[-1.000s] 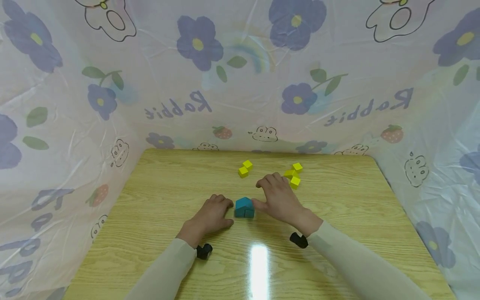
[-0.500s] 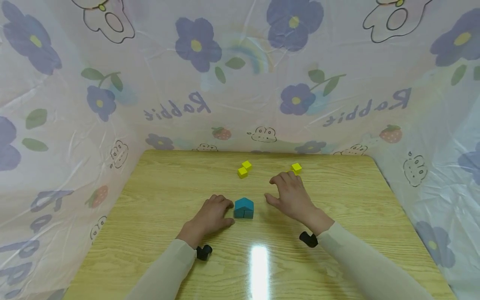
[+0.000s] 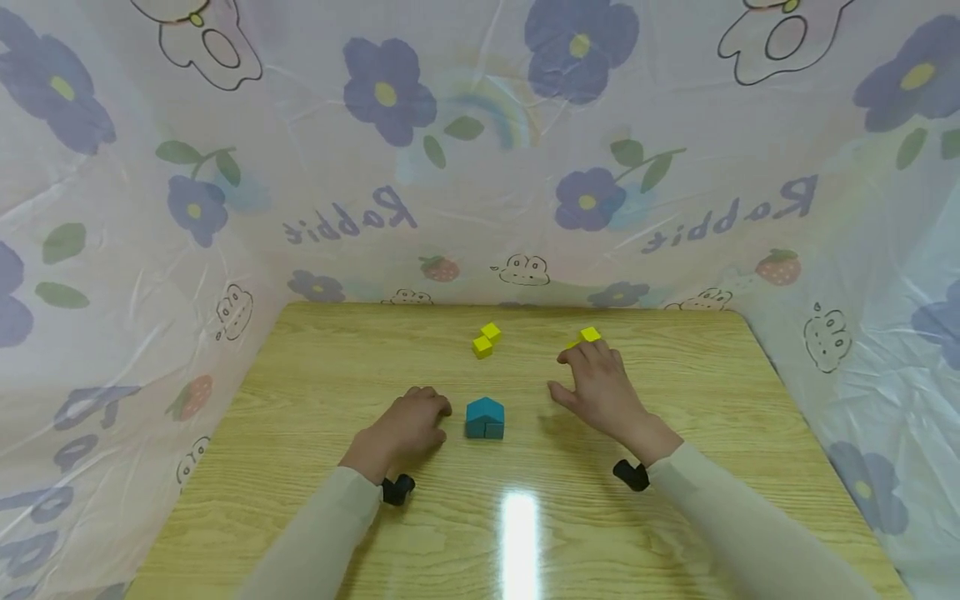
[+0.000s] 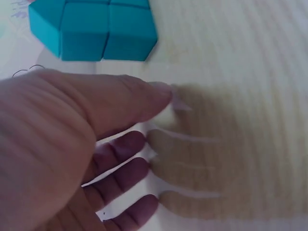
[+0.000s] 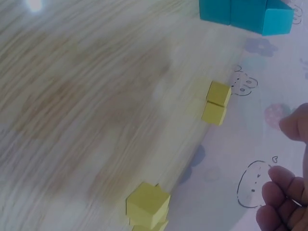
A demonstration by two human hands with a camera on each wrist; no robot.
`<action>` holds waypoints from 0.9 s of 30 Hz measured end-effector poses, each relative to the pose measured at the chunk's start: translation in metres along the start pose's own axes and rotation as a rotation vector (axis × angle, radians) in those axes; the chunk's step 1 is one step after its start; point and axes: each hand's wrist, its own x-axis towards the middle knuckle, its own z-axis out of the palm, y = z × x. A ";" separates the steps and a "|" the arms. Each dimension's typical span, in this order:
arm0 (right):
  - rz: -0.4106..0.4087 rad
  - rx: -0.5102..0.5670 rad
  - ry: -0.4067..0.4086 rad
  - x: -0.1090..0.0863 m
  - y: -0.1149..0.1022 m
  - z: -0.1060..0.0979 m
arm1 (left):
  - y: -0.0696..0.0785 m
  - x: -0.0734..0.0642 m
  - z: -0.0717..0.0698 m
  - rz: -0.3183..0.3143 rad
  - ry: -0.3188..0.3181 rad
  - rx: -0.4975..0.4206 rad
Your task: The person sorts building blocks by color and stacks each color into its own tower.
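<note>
We've eased our left hand (image 3: 405,423) to nine o'clock and right hand (image 3: 604,393) to two, both empty, fingers apart, so the teal, gabled, wooden-looking block house (image 3: 485,418) between them stands unsupported.

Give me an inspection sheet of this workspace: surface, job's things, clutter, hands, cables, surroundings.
Surface: wood-grain tabletop, bright reflection near the front.
Job's things: blue house-shaped block stack; a pair of yellow cubes beyond it; another yellow block group farther right, partly hidden in the head view.
Clutter: nothing seen.
Hands: left hand beside the blue stack, apart from it; right hand near the right yellow group; neither holds anything.
Cables: nothing seen.
Surroundings: sheet printed with flowers and rabbits.
</note>
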 end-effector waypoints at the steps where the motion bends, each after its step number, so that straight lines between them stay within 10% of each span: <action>1: 0.002 -0.003 -0.004 0.000 0.001 0.000 | 0.000 0.000 -0.003 -0.005 -0.006 0.000; 27: -0.051 -0.116 -0.107 0.053 0.018 0.013 | 0.002 0.049 -0.047 -0.070 0.204 0.019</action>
